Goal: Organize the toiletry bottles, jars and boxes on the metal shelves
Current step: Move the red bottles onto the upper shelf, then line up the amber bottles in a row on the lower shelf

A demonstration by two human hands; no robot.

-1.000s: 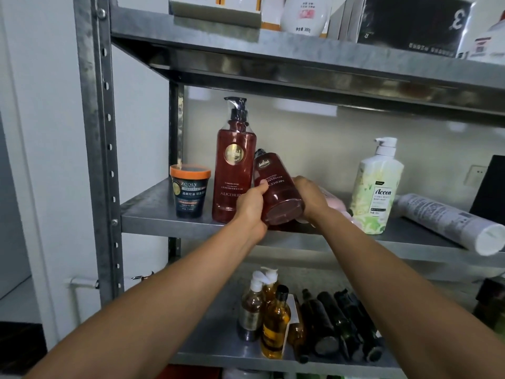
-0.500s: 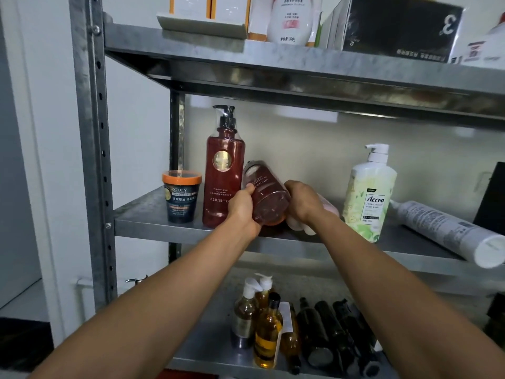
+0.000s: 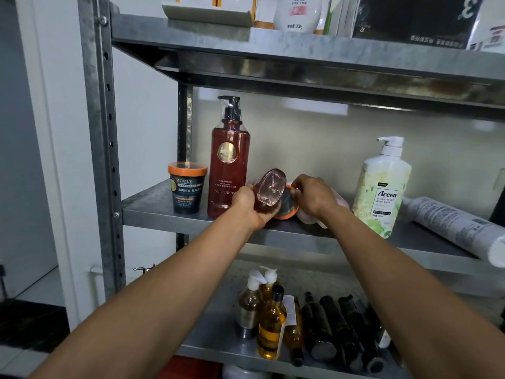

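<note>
My left hand [image 3: 250,205] grips a dark red bottle [image 3: 270,190] lying tipped over on the middle metal shelf [image 3: 164,212], its oval base facing me. My right hand [image 3: 314,196] touches an orange-rimmed jar [image 3: 285,209] lying on its side just behind that bottle. A tall red pump bottle [image 3: 229,160] stands upright immediately left of my left hand. An orange-lidded dark jar [image 3: 186,187] stands further left. A pale pink item [image 3: 308,217] lies partly hidden under my right hand.
A white-green pump bottle [image 3: 382,190] stands right of my hands, with a white tube [image 3: 453,225] lying beyond it. The lower shelf holds amber [image 3: 270,326] and dark bottles [image 3: 338,329]. Boxes and a white jar [image 3: 297,12] sit on the top shelf. A steel post [image 3: 101,149] stands at left.
The dark red bottle tipped further down until its base faces me. My right hand left the bottle and went to the orange-rimmed jar, which has come into view.
</note>
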